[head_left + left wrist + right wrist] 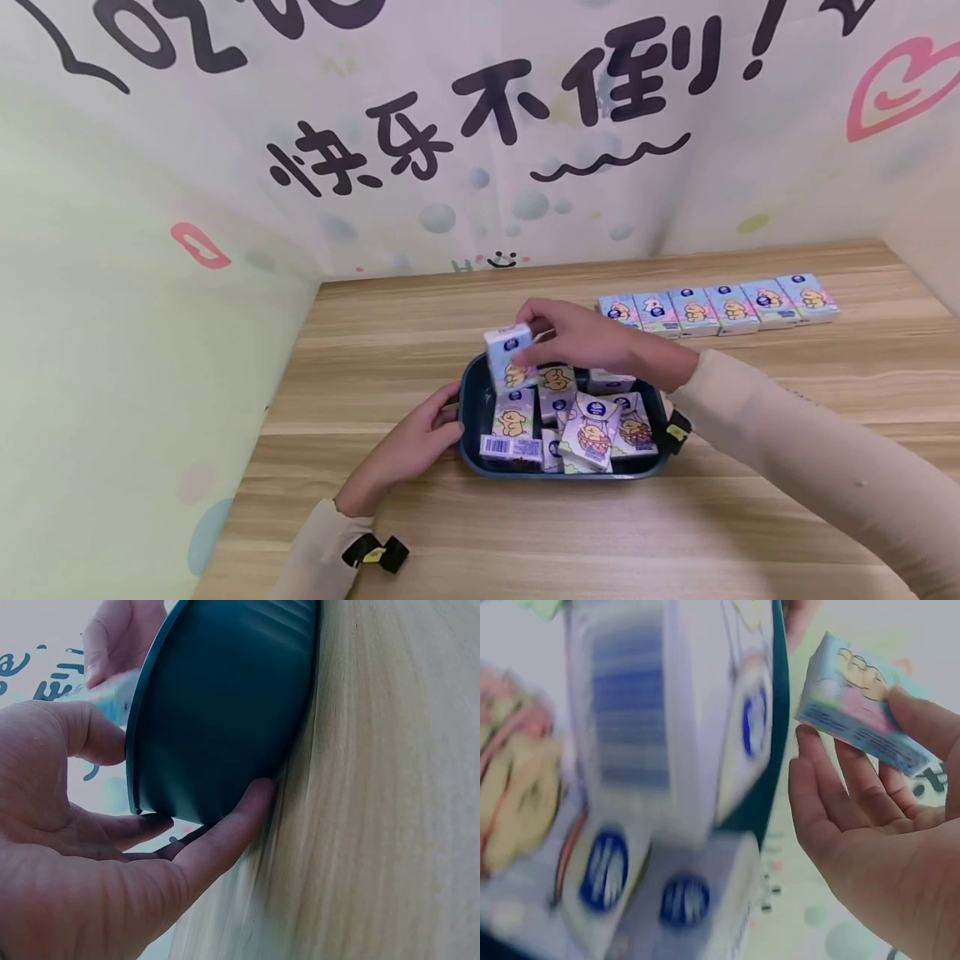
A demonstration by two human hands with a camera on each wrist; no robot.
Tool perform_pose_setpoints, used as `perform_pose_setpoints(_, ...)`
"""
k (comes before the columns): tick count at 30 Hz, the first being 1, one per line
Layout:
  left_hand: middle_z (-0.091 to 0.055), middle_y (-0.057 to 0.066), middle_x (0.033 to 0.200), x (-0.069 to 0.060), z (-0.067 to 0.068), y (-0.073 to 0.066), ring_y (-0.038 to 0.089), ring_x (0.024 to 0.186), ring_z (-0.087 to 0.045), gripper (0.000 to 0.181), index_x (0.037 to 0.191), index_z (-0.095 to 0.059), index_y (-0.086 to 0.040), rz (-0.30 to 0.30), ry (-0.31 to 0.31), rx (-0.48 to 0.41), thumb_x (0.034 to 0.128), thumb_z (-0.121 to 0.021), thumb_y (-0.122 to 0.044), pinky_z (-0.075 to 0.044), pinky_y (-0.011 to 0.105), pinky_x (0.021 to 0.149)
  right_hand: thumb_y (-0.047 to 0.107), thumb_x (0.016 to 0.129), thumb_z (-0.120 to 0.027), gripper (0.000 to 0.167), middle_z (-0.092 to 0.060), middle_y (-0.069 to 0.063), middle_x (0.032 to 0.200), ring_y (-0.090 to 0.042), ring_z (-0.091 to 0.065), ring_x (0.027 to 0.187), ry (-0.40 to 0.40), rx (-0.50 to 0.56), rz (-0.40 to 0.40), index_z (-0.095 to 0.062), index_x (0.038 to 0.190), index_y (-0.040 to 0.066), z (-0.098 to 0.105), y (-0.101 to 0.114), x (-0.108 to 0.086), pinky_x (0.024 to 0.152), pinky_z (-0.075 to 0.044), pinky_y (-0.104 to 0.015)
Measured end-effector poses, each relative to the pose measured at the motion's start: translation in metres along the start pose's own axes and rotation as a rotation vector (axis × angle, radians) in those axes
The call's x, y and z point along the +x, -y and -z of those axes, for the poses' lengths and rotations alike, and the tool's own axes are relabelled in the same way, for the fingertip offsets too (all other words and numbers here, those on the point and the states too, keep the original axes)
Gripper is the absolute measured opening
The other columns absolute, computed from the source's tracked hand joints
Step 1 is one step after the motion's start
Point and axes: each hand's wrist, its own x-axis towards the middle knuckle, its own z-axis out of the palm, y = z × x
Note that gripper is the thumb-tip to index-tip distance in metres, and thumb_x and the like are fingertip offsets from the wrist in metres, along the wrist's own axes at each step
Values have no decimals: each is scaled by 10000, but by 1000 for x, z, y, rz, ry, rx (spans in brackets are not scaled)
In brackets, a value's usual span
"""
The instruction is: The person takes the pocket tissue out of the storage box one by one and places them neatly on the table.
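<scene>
At eleven o'clock over the basin, right hand pinches blue pack; left hand grasps basin at nine o'clock. Pack presumably light, crushable; hold by long edges.

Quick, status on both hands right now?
Left hand: holding the dark teal basin by its end.
Right hand: closed, pinching a light-blue box.

“快乐不倒!” lettering on the pale backdrop, packet labels illegible.

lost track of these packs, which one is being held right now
The blue pack gripped by the right hand; the other packs are in the tray or the row beyond it.
</scene>
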Motion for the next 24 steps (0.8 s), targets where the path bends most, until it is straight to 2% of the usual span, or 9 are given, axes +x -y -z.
perform_pose_setpoints(5,-510,311,1600,2,-1,0,421,1411,-594,664,1699,-313,17,12,-18,9,1090,-546,-109,-601,459,1037,206,1079,-724,356,-709,-171,1270,-296,-706,1087,-65,37,-37,-578,1336,8,22,-7,-17,970,-623,-413)
perform_pose_setpoints(12,-521,301,1595,3,0,0,418,1408,-597,659,1702,-312,5,19,-19,3,1091,-540,-92,-597,464,1041,249,1108,-678,439,-654,-173,1301,-293,-649,1120,-148,5,-68,-566,1440,-17,49,-19,-46,949,-597,-338)
perform_pose_setpoints(16,-502,321,1602,2,2,-2,434,1406,-595,656,1699,-300,24,10,-12,7,1093,-525,-92,-597,468,1041,209,1126,-627,529,-618,-210,1401,-258,-635,1143,-200,5,-90,-473,1561,-51,66,-24,-64,945,-579,-267)
perform_pose_setpoints(19,-497,324,1606,2,2,-1,436,1402,-598,654,1696,-301,30,5,-9,9,1093,-523,-92,-596,466,1040,143,1128,-576,592,-564,-249,1478,-205,-638,1166,-234,50,-98,-367,1632,-87,81,-29,-77,954,-566,-227)
perform_pose_setpoints(24,-514,303,1600,4,3,0,422,1392,-609,650,1702,-308,6,7,-15,9,1095,-523,-84,-596,472,1039,97,1141,-489,588,-550,-156,1430,-105,-629,1132,-308,93,-91,-289,1650,-119,112,-48,-99,944,-557,-199)
